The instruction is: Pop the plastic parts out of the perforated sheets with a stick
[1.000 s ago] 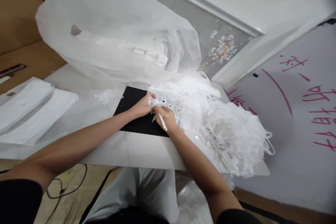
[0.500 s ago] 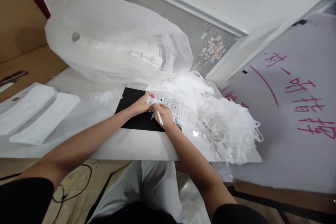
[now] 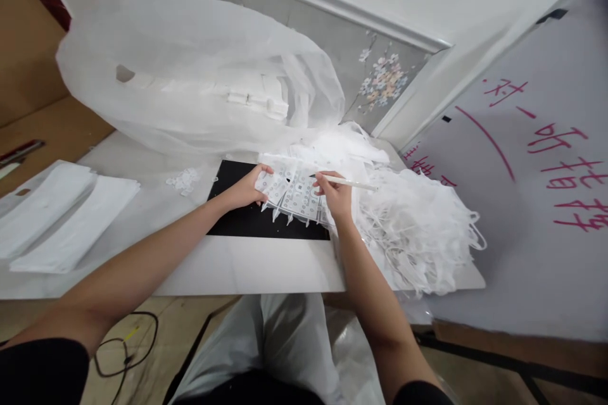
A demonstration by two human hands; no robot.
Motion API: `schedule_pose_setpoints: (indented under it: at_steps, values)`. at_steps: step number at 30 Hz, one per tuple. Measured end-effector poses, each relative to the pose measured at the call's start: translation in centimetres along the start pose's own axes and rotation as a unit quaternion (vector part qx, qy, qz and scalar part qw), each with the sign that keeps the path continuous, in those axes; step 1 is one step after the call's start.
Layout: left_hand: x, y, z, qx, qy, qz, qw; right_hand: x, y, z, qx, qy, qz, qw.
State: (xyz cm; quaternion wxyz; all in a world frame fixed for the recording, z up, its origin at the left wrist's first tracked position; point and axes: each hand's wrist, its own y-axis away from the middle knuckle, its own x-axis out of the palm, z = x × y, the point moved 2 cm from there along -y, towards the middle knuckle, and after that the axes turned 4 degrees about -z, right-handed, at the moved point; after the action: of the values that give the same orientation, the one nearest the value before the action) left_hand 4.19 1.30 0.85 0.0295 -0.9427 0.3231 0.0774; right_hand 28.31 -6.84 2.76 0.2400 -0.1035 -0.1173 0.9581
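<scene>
A white sheet printed with rows of small round labels lies over the right part of a black mat. My left hand pinches the sheet's left edge, fingers closed on it. My right hand rests on the sheet's right side and grips a thin white stick-like tool, which points right. Torn white points hang from the sheet's lower edge.
A heap of white strips fills the table's right end. A big translucent bag stands behind the mat. Flat white bags lie at the left, small white bits beside the mat. A board with pink writing leans on the right.
My hands, bunched together over one spot of the sheet, have moved apart. The sheet is now spread flat, and the white tool has swung from pointing down to pointing right.
</scene>
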Motion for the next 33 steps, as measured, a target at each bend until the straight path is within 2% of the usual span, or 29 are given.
schedule_pose_setpoints:
  at_steps: [2,5,7,10,18,33]
  values:
    - [0.1,0.0,0.0,-0.001,0.003,-0.003,1.000,0.4,0.3,0.0,0.037,-0.028,-0.004,0.999]
    - [0.2,-0.2,0.2,-0.007,0.011,-0.006,1.000,2.8,1.8,-0.3,0.096,-0.055,0.066,0.992]
    - [0.2,-0.2,0.3,-0.006,0.011,-0.008,1.000,4.6,2.8,-0.5,0.108,-0.044,0.116,0.986]
    - [0.2,-0.3,0.3,-0.002,0.013,-0.019,1.000,6.0,3.8,-0.9,0.092,0.000,0.136,0.987]
    - [0.2,-0.5,0.5,-0.024,0.051,-0.032,0.998,6.1,4.2,-0.9,0.034,0.054,0.144,0.988]
    - [0.4,-0.4,0.2,-0.017,0.042,-0.036,0.998,6.3,4.4,-0.4,-0.016,0.079,0.142,0.987]
